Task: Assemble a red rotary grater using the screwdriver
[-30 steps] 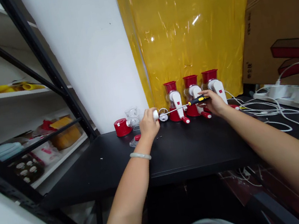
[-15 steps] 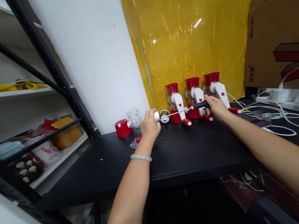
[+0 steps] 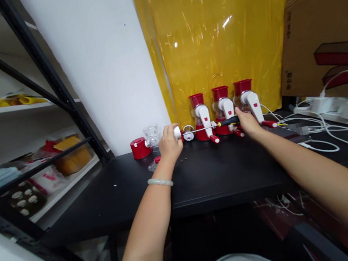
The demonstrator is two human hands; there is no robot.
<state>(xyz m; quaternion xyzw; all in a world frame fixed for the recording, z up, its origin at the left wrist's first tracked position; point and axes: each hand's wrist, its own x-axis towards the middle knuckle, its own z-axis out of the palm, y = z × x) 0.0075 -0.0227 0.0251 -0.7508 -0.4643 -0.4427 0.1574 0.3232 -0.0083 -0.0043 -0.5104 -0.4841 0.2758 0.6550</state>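
My left hand is closed around a small white cylindrical part; most of it is hidden by the fingers. In my right hand is the black and yellow handle of a screwdriver. Its long thin shaft points left, and the tip meets the end of the white part. A round metal drum lies just behind the shaft. Left of my left hand are a red base, a clear plastic housing and a flat clear piece with red on it. Tiny screw-like bits lie near my left wrist.
Three red and white rotary graters stand in a row at the back of the black table. White cables and a power strip occupy the right side. A shelf rack is on the left, a large cardboard box at right.
The whole view has shifted slightly. Both hands keep their grips, with the screwdriver still against the white part; its shaft lies a little more level.
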